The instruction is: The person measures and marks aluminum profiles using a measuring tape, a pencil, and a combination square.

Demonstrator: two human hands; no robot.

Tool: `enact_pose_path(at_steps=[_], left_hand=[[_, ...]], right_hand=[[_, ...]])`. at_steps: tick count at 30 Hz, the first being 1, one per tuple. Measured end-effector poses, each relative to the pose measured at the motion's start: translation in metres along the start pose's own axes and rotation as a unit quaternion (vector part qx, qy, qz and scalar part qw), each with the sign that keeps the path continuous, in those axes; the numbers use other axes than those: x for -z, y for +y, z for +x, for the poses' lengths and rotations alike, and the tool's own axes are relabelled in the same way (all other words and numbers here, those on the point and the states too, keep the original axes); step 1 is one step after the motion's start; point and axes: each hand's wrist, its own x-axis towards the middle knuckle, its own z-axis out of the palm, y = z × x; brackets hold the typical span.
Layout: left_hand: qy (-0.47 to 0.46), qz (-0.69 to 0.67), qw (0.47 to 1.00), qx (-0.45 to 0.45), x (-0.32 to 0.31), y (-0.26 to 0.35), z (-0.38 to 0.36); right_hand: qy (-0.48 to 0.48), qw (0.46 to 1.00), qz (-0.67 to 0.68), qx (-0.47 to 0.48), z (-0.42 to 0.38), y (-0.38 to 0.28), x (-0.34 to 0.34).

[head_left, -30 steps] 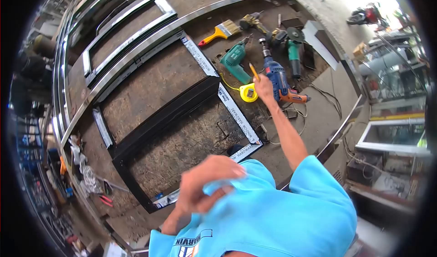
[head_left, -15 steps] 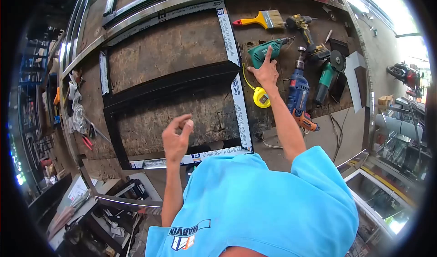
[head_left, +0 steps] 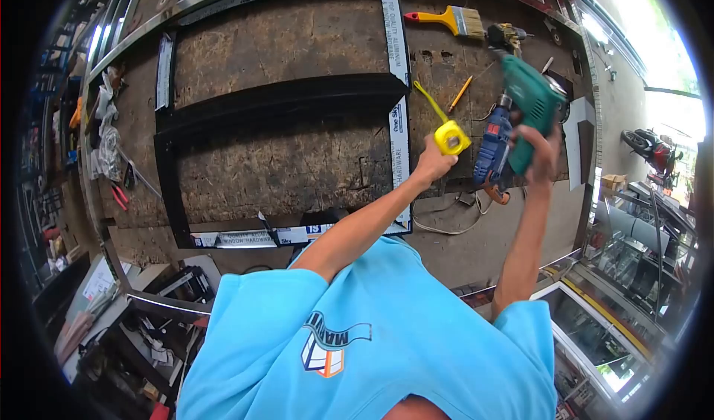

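My right hand (head_left: 541, 152) grips the handle of a green power drill (head_left: 532, 93), which is lifted above the workbench and blurred by motion. Its front end is hard to make out. Reaching across my body, my left hand (head_left: 433, 161) is closed on a yellow tape measure (head_left: 451, 137), whose short length of blade points up and left. Left of it lies a black aluminium frame (head_left: 282, 115) with printed white protective tape along several sides. A blue drill (head_left: 491, 146) lies just left of the green drill, partly covered by it.
A pencil (head_left: 460, 93) and a paintbrush (head_left: 467, 23) with a red-yellow handle lie on the wooden bench (head_left: 268, 48). A yellow-black drill (head_left: 508, 34) sits at the back right. Red-handled pliers (head_left: 119, 195) and crumpled plastic (head_left: 108, 141) are at the left edge.
My right hand has picked up the green drill and carried it right, uncovering the pencil. My left hand has moved from over the frame to the tape measure and taken hold of it.
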Motion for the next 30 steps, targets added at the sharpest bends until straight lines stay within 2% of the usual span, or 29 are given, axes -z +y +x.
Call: enact_pose_path(at_steps=[1, 2, 4, 5, 6, 7, 8, 9, 11, 12, 13, 14, 15, 16, 17, 19, 21, 23, 25, 26, 27, 28, 29, 30], left_hand=[[-0.013, -0.059, 0.995, -0.082, -0.003, -0.011, 0.008], [-0.046, -0.005, 0.991, -0.124, -0.001, -0.014, 0.017], [-0.069, 0.007, 0.991, -0.114, 0.033, 0.028, -0.003], [-0.094, 0.016, 0.99, -0.107, 0.051, 0.043, -0.014], [-0.087, -0.051, 0.99, -0.104, 0.06, 0.037, -0.011], [-0.088, -0.05, 0.989, -0.107, 0.058, 0.047, -0.022], [-0.165, -0.203, 0.961, -0.085, 0.053, 0.065, -0.046], [-0.236, -0.351, 0.904, -0.063, 0.049, 0.085, -0.068], [-0.242, -0.39, 0.888, -0.038, 0.031, 0.134, -0.107], [-0.254, -0.424, 0.869, -0.011, 0.027, 0.147, -0.116], [-0.253, -0.423, 0.87, -0.016, 0.033, 0.147, -0.113], [-0.209, -0.427, 0.878, 0.062, 0.041, 0.142, -0.107], [-0.161, -0.431, 0.877, 0.142, 0.049, 0.134, -0.103], [-0.154, -0.462, 0.863, 0.134, 0.058, 0.124, -0.1], [-0.125, -0.481, 0.844, 0.202, 0.066, 0.119, -0.097], [-0.101, -0.442, 0.876, 0.163, 0.073, 0.103, -0.091], [-0.112, -0.444, 0.879, 0.132, 0.074, 0.122, -0.092], [-0.133, -0.441, 0.886, 0.065, 0.081, 0.146, -0.092], [-0.152, -0.389, 0.909, 0.002, 0.1, 0.145, -0.074], [-0.17, -0.184, 0.963, -0.095, 0.127, 0.133, -0.051], [-0.175, 0.031, 0.966, -0.19, 0.164, 0.118, -0.032], [-0.113, 0.339, 0.909, -0.214, 0.209, 0.122, -0.038], [0.017, 0.545, 0.779, -0.311, 0.251, 0.107, -0.034], [0.013, 0.537, 0.784, -0.311, 0.252, 0.103, -0.03]], right_hand=[[0.012, 0.998, 0.069, 0.005, -0.029, -0.013, 0.005], [0.023, 0.99, 0.14, 0.015, -0.056, -0.025, 0.011], [-0.031, 0.973, 0.204, 0.104, -0.107, -0.036, 0.035], [0.006, 0.982, 0.164, 0.095, -0.131, -0.047, 0.034], [0.043, 0.987, 0.123, 0.089, -0.149, -0.055, 0.027], [0.043, 0.987, 0.124, 0.093, -0.16, -0.055, 0.014], [0.057, 0.989, 0.088, 0.099, -0.169, -0.051, -0.002], [0.068, 0.991, 0.054, 0.106, -0.175, -0.046, -0.015], [0.101, 0.995, -0.017, -0.023, -0.188, -0.017, -0.028], [0.078, 0.994, -0.079, -0.009, -0.193, 0.02, -0.024], [0.055, 0.988, -0.141, 0.01, -0.193, 0.048, -0.022], [0.05, 0.989, -0.142, 0.012, -0.19, 0.042, -0.037], [0.021, 0.982, -0.18, 0.051, -0.188, 0.032, -0.062], [-0.002, 0.972, -0.215, 0.092, -0.185, 0.025, -0.077], [-0.002, 0.972, -0.217, 0.091, -0.182, 0.022, -0.08], [-0.106, 0.945, -0.306, 0.035, -0.183, 0.017, -0.084], [-0.107, 0.945, -0.309, 0.011, -0.171, 0.013, -0.082], [-0.093, 0.92, -0.359, 0.128, -0.145, -0.004, -0.085], [-0.091, 0.915, -0.365, 0.146, -0.112, -0.029, -0.09], [-0.123, 0.94, -0.308, 0.086, -0.095, -0.043, -0.088], [-0.152, 0.957, -0.246, 0.026, -0.076, -0.058, -0.088], [-0.196, 0.951, -0.236, -0.033, -0.056, -0.073, -0.091], [-0.237, 0.941, -0.223, -0.095, -0.038, -0.088, -0.094], [-0.236, 0.939, -0.23, -0.101, -0.036, -0.088, -0.098]])
